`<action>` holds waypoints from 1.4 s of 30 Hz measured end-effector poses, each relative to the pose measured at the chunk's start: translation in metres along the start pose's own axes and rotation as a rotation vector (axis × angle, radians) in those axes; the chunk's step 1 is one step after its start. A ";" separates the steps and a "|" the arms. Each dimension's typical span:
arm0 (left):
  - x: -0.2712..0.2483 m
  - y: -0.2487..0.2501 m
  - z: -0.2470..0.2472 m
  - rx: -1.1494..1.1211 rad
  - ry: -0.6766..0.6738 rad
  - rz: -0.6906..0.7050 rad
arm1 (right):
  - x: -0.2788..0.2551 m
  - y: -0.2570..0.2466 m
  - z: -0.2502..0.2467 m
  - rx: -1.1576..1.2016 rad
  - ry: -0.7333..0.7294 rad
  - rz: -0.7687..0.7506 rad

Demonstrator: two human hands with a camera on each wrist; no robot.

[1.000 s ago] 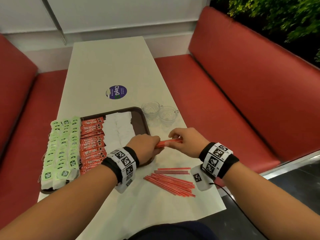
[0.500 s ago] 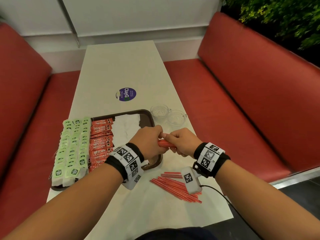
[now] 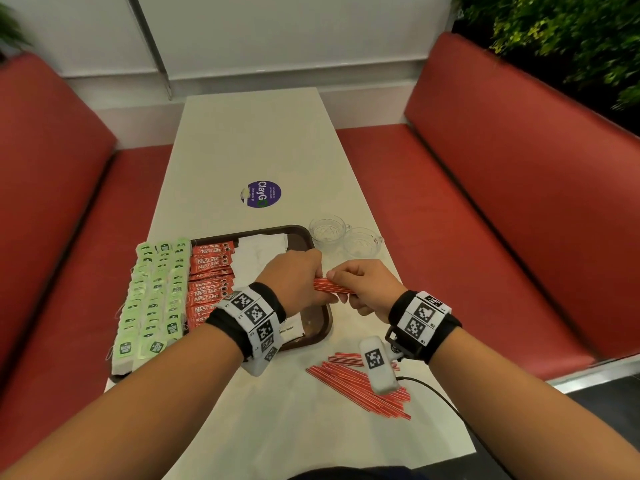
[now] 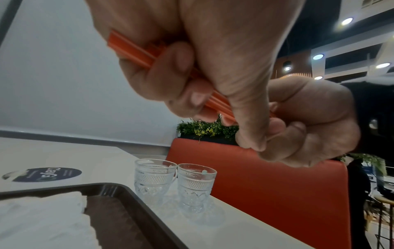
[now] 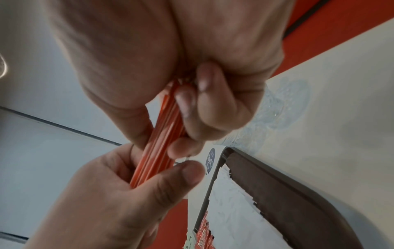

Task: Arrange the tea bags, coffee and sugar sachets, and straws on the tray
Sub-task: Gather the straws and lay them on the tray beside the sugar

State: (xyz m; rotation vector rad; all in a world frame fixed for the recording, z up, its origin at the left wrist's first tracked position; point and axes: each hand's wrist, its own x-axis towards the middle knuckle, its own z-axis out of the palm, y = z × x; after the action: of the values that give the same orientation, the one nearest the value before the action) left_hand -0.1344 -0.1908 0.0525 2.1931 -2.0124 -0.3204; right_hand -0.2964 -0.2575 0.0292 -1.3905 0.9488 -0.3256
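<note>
Both hands hold one bundle of red straws above the right side of the brown tray. My left hand grips the bundle's left end, fingers curled round it. My right hand grips the right end. On the tray lie green tea bags at the left, red coffee sachets beside them, and white sugar sachets partly under my left hand. More red straws lie loose on the table near my right wrist.
Two clear glass cups stand just beyond the tray's far right corner. A round purple sticker is on the white table. Red bench seats flank both sides. A black cable runs from my right wrist.
My hands came closer together along the straw bundle, the right hand sliding left toward the left hand. The head view shifted so the scene appears further right.
</note>
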 end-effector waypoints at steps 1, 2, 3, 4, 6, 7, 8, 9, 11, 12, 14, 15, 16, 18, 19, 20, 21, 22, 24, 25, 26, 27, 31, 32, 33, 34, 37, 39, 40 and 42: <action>0.000 0.001 0.001 0.006 0.009 0.012 | 0.001 0.000 0.002 -0.027 0.017 0.002; 0.000 0.002 0.002 0.003 0.020 0.022 | 0.001 0.001 0.003 -0.054 0.034 0.000; -0.001 0.001 0.004 -0.014 0.032 0.027 | 0.002 0.001 0.004 -0.070 0.047 -0.004; -0.001 0.000 0.005 -0.048 0.042 0.030 | 0.003 0.001 0.004 -0.072 0.056 -0.009; -0.003 -0.006 0.006 -0.166 0.065 0.047 | 0.005 0.000 0.002 -0.061 0.061 -0.024; -0.004 -0.011 0.005 -0.241 0.078 0.056 | 0.006 -0.001 0.001 -0.053 0.062 -0.032; -0.005 -0.016 0.003 -0.321 0.092 0.060 | 0.007 -0.002 0.000 -0.042 0.068 -0.039; -0.006 -0.021 0.001 -0.400 0.110 0.053 | 0.007 -0.003 -0.001 -0.025 0.080 -0.042; -0.006 -0.033 -0.002 -0.555 0.188 0.015 | 0.008 -0.004 -0.002 0.009 0.106 -0.047; -0.006 -0.038 -0.002 -0.642 0.238 -0.014 | 0.008 -0.005 -0.001 0.024 0.113 -0.052; -0.005 -0.042 -0.001 -0.867 0.268 -0.058 | 0.009 -0.007 0.001 0.039 0.119 -0.067; -0.003 -0.041 0.000 -0.966 0.245 -0.061 | 0.010 -0.008 0.004 0.034 0.118 -0.078; -0.002 -0.038 0.001 -1.030 0.218 -0.060 | 0.012 -0.009 0.007 0.023 0.113 -0.093; -0.001 -0.030 0.001 -1.071 0.198 -0.077 | 0.015 -0.011 0.015 -0.018 0.106 -0.135; 0.000 -0.027 0.002 -1.064 0.214 -0.109 | 0.017 -0.012 0.018 -0.041 0.111 -0.153; 0.001 -0.024 0.002 -1.056 0.247 -0.147 | 0.018 -0.012 0.021 -0.050 0.118 -0.163; 0.002 -0.024 0.002 -1.040 0.283 -0.178 | 0.019 -0.013 0.024 -0.044 0.124 -0.169; 0.003 -0.024 0.001 -1.021 0.300 -0.204 | 0.020 -0.013 0.026 -0.032 0.127 -0.175; 0.003 -0.025 0.000 -0.958 0.254 -0.232 | 0.023 -0.013 0.028 -0.033 0.131 -0.189; 0.003 -0.026 0.001 -0.883 0.205 -0.218 | 0.024 -0.013 0.027 -0.056 0.139 -0.194; 0.003 -0.027 0.003 -0.790 0.157 -0.185 | 0.026 -0.013 0.025 -0.088 0.150 -0.195; 0.003 -0.030 0.007 -0.690 0.113 -0.142 | 0.028 -0.012 0.023 -0.121 0.159 -0.191; 0.001 -0.039 0.022 -0.427 -0.037 0.008 | 0.034 -0.005 0.016 -0.227 0.165 -0.151; 0.000 -0.041 0.024 -0.379 -0.087 0.033 | 0.035 -0.002 0.015 -0.254 0.159 -0.150; 0.000 -0.042 0.027 -0.328 -0.146 0.052 | 0.036 -0.001 0.015 -0.283 0.149 -0.152; 0.000 -0.042 0.028 -0.283 -0.205 0.074 | 0.037 0.001 0.015 -0.318 0.133 -0.156; 0.000 -0.044 0.030 -0.215 -0.344 0.120 | 0.042 0.005 0.016 -0.444 0.044 -0.170; 0.002 -0.048 0.030 -0.253 -0.390 0.121 | 0.045 0.006 0.020 -0.531 -0.024 -0.186; 0.003 -0.050 0.031 -0.271 -0.412 0.107 | 0.047 0.007 0.021 -0.558 -0.047 -0.196; 0.006 -0.052 0.033 -0.275 -0.454 0.093 | 0.050 0.007 0.024 -0.581 -0.069 -0.218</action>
State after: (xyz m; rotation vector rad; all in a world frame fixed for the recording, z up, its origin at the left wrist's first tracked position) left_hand -0.0918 -0.1906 0.0074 1.9772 -2.1085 -1.0962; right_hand -0.2511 -0.2749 0.0015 -2.0317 0.8700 -0.1646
